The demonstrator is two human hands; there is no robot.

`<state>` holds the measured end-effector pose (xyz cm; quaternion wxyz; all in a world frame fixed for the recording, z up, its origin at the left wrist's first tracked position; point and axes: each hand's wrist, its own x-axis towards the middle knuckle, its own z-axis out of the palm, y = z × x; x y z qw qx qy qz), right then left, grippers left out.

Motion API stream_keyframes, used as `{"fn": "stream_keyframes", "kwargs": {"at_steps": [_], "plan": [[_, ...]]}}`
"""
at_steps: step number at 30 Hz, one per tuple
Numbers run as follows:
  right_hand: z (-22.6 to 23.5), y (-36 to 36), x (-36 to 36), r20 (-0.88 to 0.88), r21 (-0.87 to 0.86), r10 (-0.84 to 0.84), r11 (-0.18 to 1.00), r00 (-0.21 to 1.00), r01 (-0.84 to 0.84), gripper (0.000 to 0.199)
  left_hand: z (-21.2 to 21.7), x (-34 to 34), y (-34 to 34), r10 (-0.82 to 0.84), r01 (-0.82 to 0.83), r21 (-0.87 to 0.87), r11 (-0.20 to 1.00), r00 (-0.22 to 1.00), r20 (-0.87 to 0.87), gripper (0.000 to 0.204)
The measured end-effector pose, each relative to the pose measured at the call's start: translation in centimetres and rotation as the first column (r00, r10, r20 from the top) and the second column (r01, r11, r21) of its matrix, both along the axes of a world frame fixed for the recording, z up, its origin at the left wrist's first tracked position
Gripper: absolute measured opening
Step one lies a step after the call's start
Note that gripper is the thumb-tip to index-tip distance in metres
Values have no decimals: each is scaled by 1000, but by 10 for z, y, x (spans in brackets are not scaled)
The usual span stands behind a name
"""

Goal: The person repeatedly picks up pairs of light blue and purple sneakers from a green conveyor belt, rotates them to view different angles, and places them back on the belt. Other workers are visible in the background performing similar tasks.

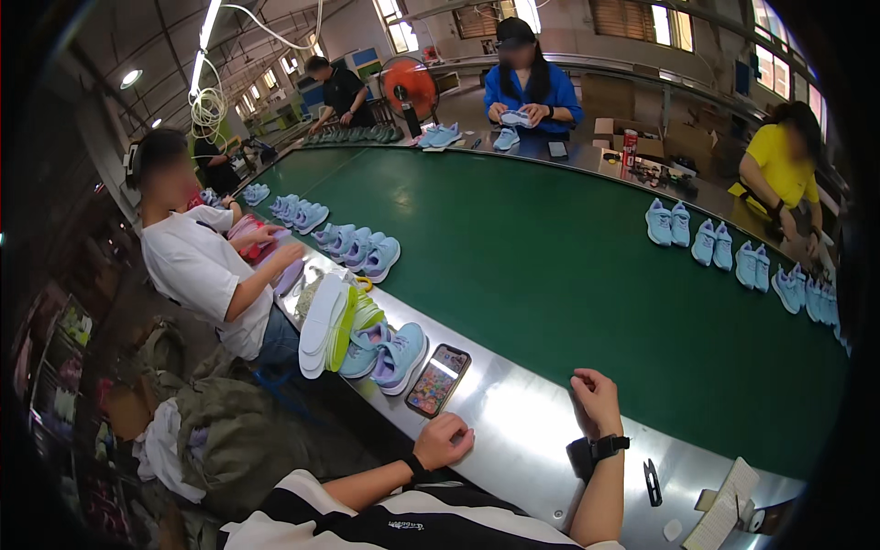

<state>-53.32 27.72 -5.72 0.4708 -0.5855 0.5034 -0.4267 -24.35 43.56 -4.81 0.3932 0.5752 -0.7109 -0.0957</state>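
The left hand (444, 442) curls loosely at the edge of the metal table (513, 412), and I cannot tell whether it is clenched; a phone (438, 380) lies just beyond it, beside blue shoes (401, 357); the right hand (597, 400), relaxed and empty, is by the green belt (550, 275).

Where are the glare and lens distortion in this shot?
In the head view, glare whitens the steel ledge and streaks the phone; in the same view, the green surface's far edge bows, and the corners fade to black.
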Motion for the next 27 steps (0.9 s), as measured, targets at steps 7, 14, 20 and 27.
{"fn": "stream_keyframes", "kwargs": {"at_steps": [7, 14, 20, 27], "plan": [[7, -4, 5, -97, -18, 6, 1000, 995, -8, 31, 2, -1, -4, 0, 5, -92, 996, 999, 54, 26], [8, 1, 8, -52, 22, 5, 1000, 999, -4, 31, 0, 0, -4, -25, 30, -75, 997, 997, 70, 26], [12, 3, 8, -85, 16, 29, 999, 996, -28, 33, 0, 0, -3, -27, 32, -68, 997, 997, 70, 26], [21, 6, 7, -94, 61, 61, 997, 994, -55, 35, -1, -2, -3, -8, 15, -80, 997, 997, 82, 26]]}}
